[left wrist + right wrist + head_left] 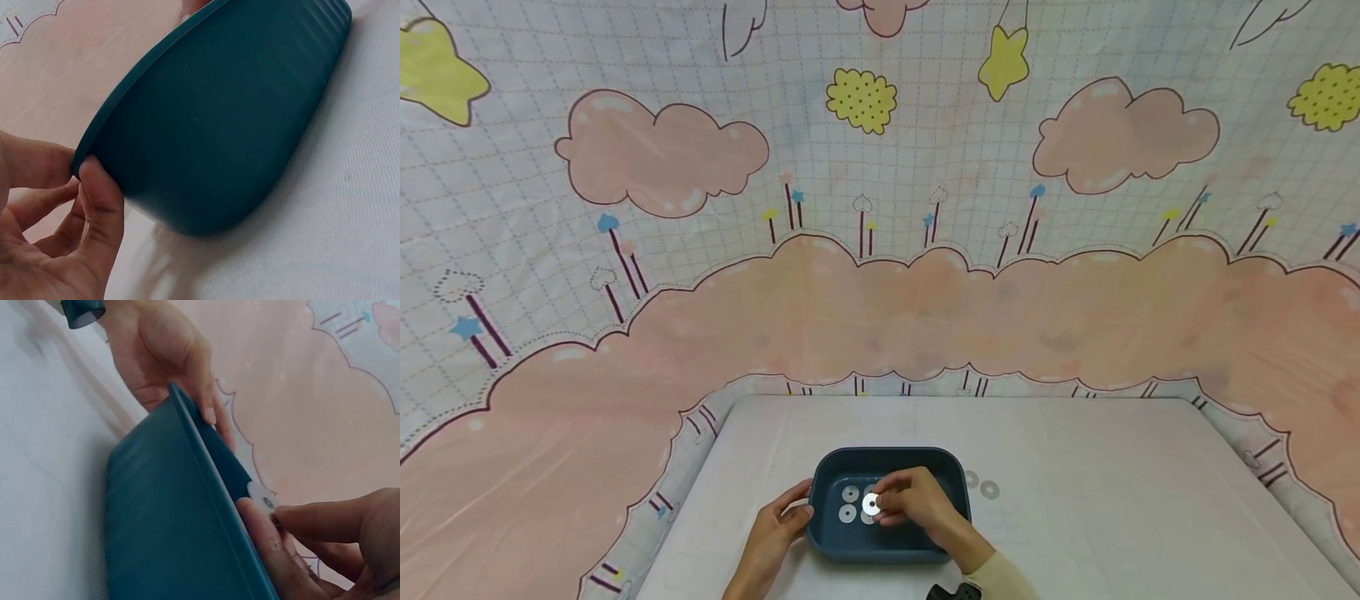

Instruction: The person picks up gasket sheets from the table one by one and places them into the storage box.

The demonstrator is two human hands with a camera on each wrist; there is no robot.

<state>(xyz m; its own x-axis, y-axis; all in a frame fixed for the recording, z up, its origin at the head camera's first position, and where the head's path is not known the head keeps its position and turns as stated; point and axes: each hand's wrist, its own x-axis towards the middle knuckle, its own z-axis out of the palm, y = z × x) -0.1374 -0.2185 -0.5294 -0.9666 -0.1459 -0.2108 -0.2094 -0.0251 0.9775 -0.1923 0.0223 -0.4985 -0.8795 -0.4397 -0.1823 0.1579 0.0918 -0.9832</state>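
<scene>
A dark teal tray (925, 546) with rounded corners stands on the white table. My left hand (772, 527) pinches its left rim between thumb and fingers, as the left wrist view also shows. Over the tray, my right hand (917, 502) pinches a shiny flat washer (870, 503) with a small hole in its middle. Beneath and beside it, several more washers (847, 513) lie on the tray floor, some partly hidden by the right hand. In the right wrist view the pinched washer (262, 495) shows just past the tray's rim.
Two washers (990, 490) lie on the white table (1097, 483) just right of the tray. A patterned cloth (880, 325) with clouds and stars hangs behind the table and spreads around its sides. A dark band (953, 592) sits on the right wrist.
</scene>
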